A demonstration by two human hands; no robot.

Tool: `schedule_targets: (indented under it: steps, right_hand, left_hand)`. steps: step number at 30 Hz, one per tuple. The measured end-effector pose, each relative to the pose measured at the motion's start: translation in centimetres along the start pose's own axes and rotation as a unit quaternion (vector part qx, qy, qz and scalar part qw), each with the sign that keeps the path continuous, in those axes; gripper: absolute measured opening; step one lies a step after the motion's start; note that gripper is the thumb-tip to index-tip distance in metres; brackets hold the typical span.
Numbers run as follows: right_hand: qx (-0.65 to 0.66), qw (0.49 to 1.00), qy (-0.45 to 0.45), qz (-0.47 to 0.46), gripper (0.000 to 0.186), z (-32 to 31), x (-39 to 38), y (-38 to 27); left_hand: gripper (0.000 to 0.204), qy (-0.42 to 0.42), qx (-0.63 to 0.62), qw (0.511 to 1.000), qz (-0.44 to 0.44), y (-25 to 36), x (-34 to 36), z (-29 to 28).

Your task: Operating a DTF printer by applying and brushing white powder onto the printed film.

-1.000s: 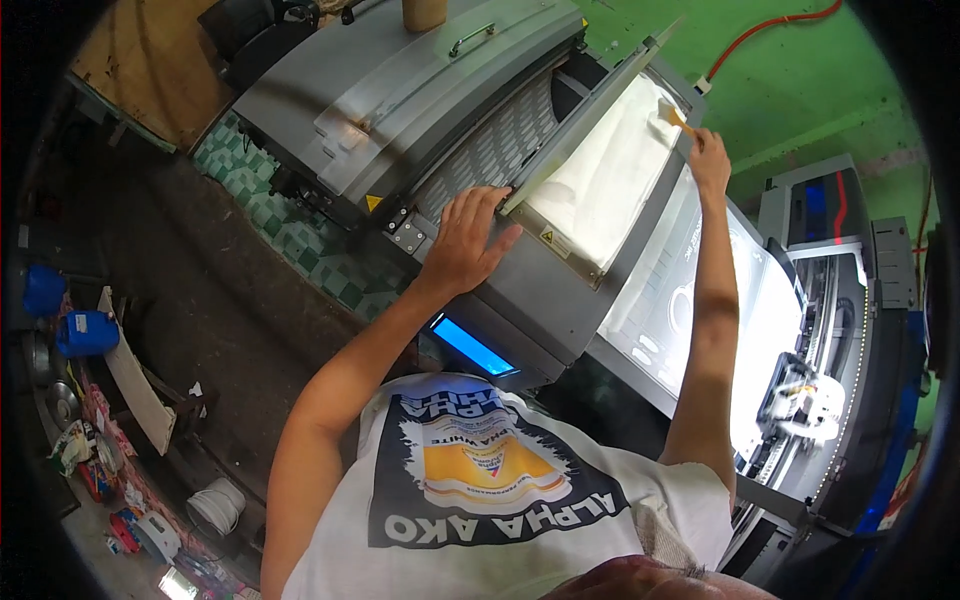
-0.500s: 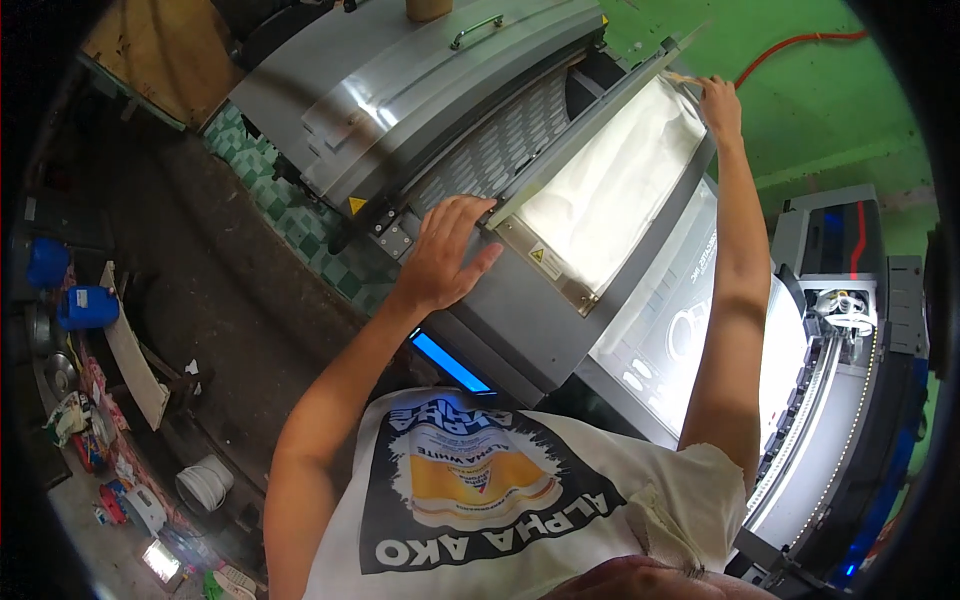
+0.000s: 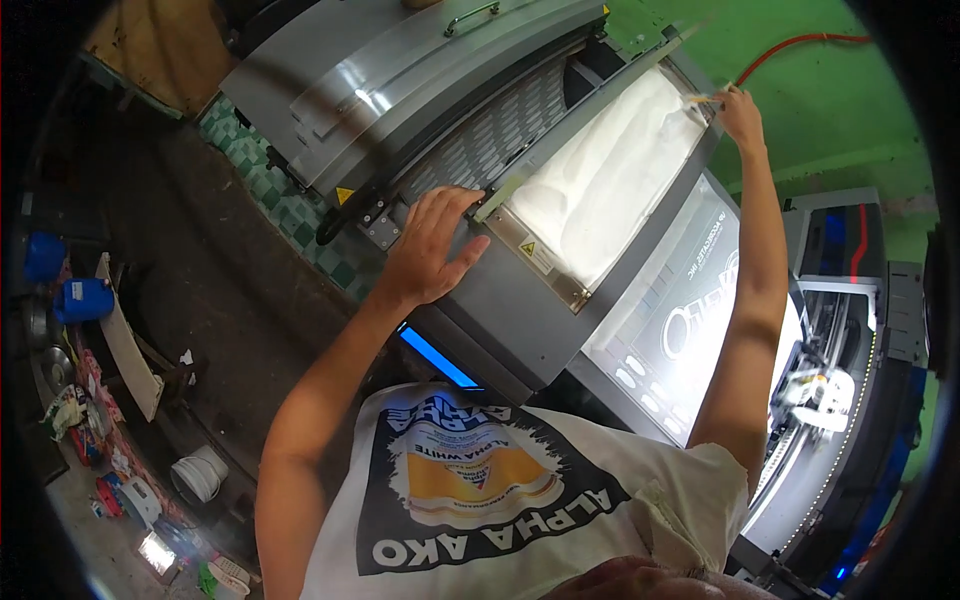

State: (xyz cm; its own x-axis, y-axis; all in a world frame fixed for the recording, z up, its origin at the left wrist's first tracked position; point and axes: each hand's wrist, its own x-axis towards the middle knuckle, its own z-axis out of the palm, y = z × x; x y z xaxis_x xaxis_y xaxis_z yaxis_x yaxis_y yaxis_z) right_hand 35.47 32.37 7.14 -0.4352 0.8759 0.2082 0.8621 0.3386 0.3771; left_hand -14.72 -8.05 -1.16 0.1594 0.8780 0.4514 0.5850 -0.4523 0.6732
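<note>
A long trough of white powder [image 3: 606, 175] lies in the top of a grey machine [image 3: 520, 300], its surface smooth with soft ridges. At the trough's far right corner, my right hand [image 3: 741, 118] is closed on a thin tan-handled tool, seemingly a small brush [image 3: 706, 99], whose tip reaches over the powder. The tip is too blurred to make out. My left hand [image 3: 432, 245] rests at the trough's near left end, fingers stretched, with fingertips by the end of the raised lid [image 3: 580, 122]. It holds nothing.
Left of the trough, a perforated bed [image 3: 470, 140] runs beneath a curved metal hood [image 3: 370, 90]. On the right, printed film [image 3: 690, 290] slopes from a lit printer [image 3: 840, 240]. A red hose [image 3: 790, 48] hangs on the green wall. Blue jugs [image 3: 84, 299] stand at far left.
My right hand and the small brush have shifted a little right and down, toward the trough's corner. The printer's carriage has slid toward me. My left hand stays at the trough's end.
</note>
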Motion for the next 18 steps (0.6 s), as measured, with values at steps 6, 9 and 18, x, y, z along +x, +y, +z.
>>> schedule_targets:
  steps: [6, 9, 18]
  right_hand:
    - [0.007, 0.998, 0.069, -0.003, 0.035, -1.5, 2.1, -1.0]
    - [-0.011, 0.993, 0.114, -0.013, 0.035, 0.2, 3.2, -1.8]
    - [-0.037, 0.998, 0.048, 0.021, 0.035, 2.4, 2.4, -1.2]
  left_hand:
    - [0.052, -0.004, 0.0, 1.0, -0.005, 0.0, -0.2, 0.0]
    - [0.052, -0.006, -0.001, 1.0, -0.001, -0.1, -0.1, 0.3]
    - [0.054, -0.005, 0.004, 1.0, -0.015, 0.2, -0.2, -0.1]
